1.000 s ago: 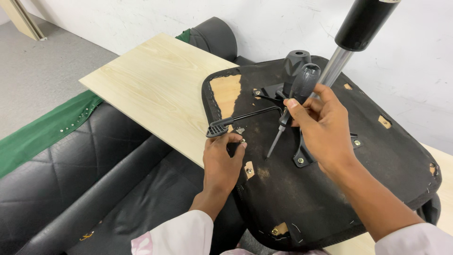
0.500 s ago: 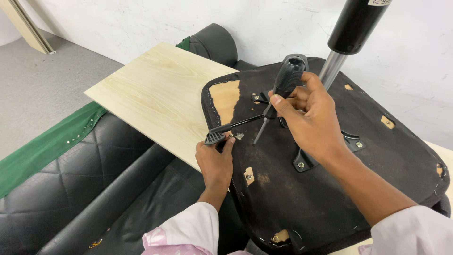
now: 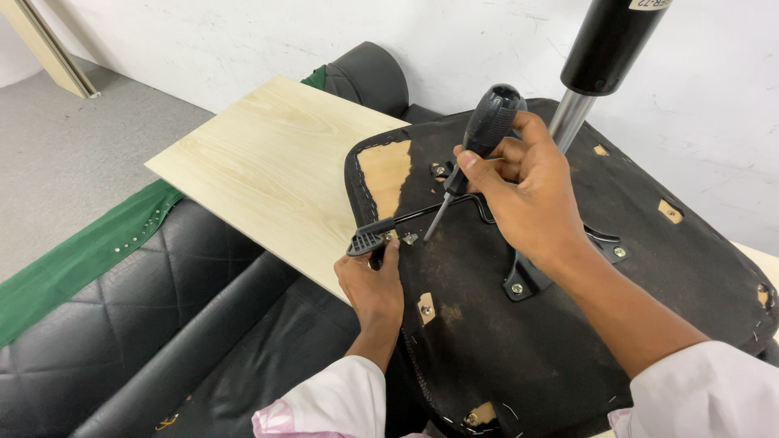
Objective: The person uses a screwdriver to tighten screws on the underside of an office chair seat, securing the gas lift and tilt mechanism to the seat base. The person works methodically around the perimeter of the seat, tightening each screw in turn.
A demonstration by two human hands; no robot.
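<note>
So the right hand (image 3: 527,199) was wrapped tight around a black screwdriver (image 3: 479,146) with its tip just above a screw (image 3: 410,238) on the upside-down chair seat (image 3: 568,324), the left hand (image 3: 373,284) pinched the lever (image 3: 369,241) at the near left edge, and the screw looked not yet turned.

Light: bright, even, diffuse daylight
Shadows: soft, faint beneath the wooden board (image 3: 268,170)
Glare: slight sheen on the black cushions (image 3: 105,324)
Focus: sharp throughout, no blur

pale wooden board (image 3: 276,170), green cloth (image 3: 81,255), black quilted cushion (image 3: 122,341)
</note>
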